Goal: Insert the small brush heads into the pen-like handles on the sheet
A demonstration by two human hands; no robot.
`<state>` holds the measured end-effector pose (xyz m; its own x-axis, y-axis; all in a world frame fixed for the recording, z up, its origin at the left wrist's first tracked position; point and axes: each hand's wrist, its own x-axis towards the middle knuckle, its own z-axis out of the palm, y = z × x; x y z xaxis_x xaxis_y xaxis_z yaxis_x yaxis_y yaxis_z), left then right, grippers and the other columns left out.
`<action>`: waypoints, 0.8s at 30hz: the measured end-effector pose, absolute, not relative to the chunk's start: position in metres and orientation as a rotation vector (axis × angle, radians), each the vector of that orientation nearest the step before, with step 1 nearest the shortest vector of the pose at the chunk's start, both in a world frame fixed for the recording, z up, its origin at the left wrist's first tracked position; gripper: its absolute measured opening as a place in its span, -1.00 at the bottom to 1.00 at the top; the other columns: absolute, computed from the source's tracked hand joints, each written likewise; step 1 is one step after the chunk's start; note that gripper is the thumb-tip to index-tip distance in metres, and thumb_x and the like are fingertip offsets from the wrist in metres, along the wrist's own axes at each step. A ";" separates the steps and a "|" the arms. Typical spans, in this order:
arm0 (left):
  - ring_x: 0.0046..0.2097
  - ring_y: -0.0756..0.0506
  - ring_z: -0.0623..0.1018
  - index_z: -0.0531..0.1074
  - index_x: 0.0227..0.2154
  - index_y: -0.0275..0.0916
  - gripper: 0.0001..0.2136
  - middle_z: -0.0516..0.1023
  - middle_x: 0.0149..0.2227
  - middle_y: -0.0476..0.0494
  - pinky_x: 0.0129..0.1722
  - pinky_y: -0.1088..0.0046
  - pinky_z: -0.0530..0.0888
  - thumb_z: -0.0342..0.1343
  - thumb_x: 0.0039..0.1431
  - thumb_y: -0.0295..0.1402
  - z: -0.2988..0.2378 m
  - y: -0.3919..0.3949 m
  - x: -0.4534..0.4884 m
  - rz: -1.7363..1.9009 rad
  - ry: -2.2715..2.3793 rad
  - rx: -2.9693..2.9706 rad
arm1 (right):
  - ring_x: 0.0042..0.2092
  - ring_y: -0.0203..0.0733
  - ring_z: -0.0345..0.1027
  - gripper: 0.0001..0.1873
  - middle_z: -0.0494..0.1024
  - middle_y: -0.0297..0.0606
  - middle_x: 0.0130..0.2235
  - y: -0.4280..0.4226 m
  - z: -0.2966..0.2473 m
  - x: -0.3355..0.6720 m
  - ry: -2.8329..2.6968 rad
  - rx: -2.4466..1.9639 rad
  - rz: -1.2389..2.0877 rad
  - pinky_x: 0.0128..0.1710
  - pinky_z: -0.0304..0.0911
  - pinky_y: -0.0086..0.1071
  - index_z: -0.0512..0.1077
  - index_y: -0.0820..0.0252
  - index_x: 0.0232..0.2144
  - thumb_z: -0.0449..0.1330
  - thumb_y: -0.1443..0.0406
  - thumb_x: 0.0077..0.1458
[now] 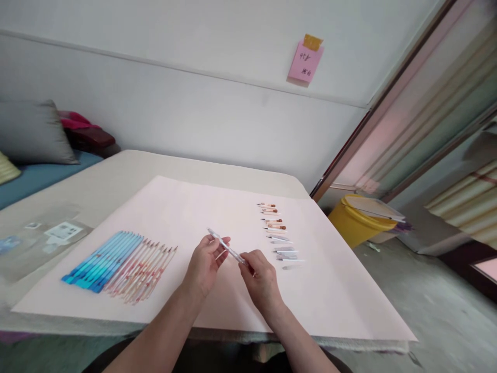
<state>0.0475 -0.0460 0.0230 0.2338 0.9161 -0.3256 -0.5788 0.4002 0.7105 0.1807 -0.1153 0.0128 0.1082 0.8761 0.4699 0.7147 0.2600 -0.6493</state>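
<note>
A slim, pale, silvery pen [229,247] slants between my two hands above the white sheet. My left hand [204,263] pinches it near its upper left end, thumb on top and the other fingers curled below. The lower right end is in the closed fingers of my right hand [261,278], which hide that tip. To the left lies a row of blue pens [104,259], side by side. Beside them are several pale pens with reddish markings [145,269]. Right of my hands are short pen parts with brown ends [275,227] and grey-white parts with dark tips [287,252].
The white sheet [341,295] covers most of the table. A clear plastic bag with a label [64,231] lies at its left. A yellow bin [359,223] stands on the floor to the right. A pink note [305,62] is taped to the wall behind.
</note>
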 end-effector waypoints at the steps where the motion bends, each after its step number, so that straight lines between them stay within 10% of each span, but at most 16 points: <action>1: -0.27 0.00 0.51 0.36 -0.38 -0.27 -0.95 0.53 -0.20 -0.25 -0.35 0.54 0.46 0.11 0.07 -0.45 0.023 -0.046 0.048 1.087 0.805 0.499 | -0.38 -0.28 0.25 -0.79 0.35 -0.28 -0.40 -0.115 0.013 0.181 -1.641 -1.494 0.225 -0.38 0.20 -0.42 0.43 0.15 -0.30 0.02 0.41 0.08; 24: -0.28 0.00 0.48 0.35 -0.37 -0.26 -0.88 0.53 -0.21 -0.24 -0.30 0.49 0.42 0.14 0.03 -0.37 0.022 -0.045 0.047 1.097 0.816 0.605 | -0.56 -0.35 0.27 -0.75 0.42 -0.34 -0.47 -0.109 0.002 0.176 -1.285 -1.517 0.754 -0.54 0.22 -0.46 0.44 0.16 -0.27 -0.02 0.26 0.14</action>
